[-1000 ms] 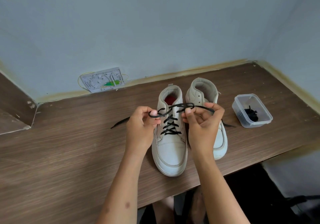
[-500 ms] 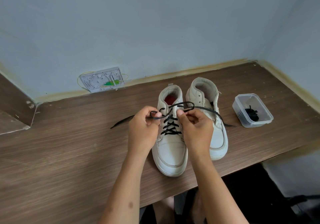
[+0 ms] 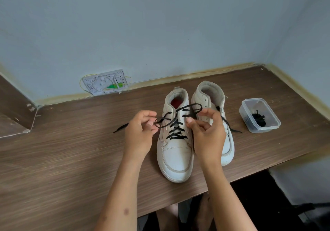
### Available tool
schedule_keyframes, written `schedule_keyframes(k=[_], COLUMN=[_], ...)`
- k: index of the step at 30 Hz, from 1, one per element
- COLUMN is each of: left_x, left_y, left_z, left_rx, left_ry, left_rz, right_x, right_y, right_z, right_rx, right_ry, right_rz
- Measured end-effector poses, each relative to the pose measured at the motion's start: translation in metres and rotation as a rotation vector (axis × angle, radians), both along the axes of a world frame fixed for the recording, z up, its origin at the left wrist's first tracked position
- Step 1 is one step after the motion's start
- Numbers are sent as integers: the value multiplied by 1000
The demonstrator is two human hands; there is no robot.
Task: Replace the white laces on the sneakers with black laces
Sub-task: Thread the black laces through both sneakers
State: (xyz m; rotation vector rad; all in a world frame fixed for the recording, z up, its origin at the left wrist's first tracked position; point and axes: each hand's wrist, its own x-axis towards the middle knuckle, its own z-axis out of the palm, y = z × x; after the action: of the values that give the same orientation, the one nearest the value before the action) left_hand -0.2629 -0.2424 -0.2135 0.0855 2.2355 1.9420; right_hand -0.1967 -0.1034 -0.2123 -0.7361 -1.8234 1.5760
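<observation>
While both hands work above the tongue of the nearer shoe, the head view shows the flat black lace (image 3: pixel 175 130) already crossed through the lower eyelets of the left white leather high-top sneaker (image 3: pixel 175 148), which stands on the brown wood-grain table (image 3: pixel 62 159) with its toe toward the person and its long axis running away toward the wall. The lace's two free runs rise from the top crossings and spread sideways, one to each hand, so the knot zone lies between the hands and just beyond the fingertips.

The left hand (image 3: pixel 140 134) is held palm inward with its fingers (image 3: pixel 149 114) curled, pinching a small loop of lace; the loose tail trails off to the left across the table. The right hand (image 3: pixel 208 132) is raised beside the shoe's collar, thumb and forefinger pinching the other run, which arches in a loop over the opening. Both hands are about equally near the crossing.

Touching the first shoe, the second white sneaker (image 3: pixel 212 97) looks unlaced, its eyelets bare. Well to the right, a clear plastic tub (image 3: pixel 273 125) holds another bundled black lace (image 3: pixel 259 120). Judging by this, tying a bow comes next.
</observation>
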Motion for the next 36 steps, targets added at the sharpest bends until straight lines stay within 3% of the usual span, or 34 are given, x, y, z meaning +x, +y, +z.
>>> schedule_keyframes(k=[3,7,13,20,24,27,30,36], left_x=[-2,-1,-3,-14,-11,-4,2,-1], left_y=[4,17,18,-4,-1,10,18,19], left_z=[-1,1,-4,-8,-8,-3,5,-1], left_rx=[-55,-158,-251,-285,-352,-465,-454,-348], left_ry=[135,288,365,327,379,512,578,616], left_rz=[-20,-8,50,462,264,152,116,139], right_x=[1,-2,-2,6,6,1,-6,-10], right_y=[4,10,13,38,31,15,5,5], right_z=[-3,-6,-9,-7,-6,-8,-14,-21], right_rx=[317,442,471,331,385,615,875,870], right_ry=[-2,-60,-37,37,70,12,-86,-84], right_rz=[-23,65,-24,-398,-385,-258,-173,-125])
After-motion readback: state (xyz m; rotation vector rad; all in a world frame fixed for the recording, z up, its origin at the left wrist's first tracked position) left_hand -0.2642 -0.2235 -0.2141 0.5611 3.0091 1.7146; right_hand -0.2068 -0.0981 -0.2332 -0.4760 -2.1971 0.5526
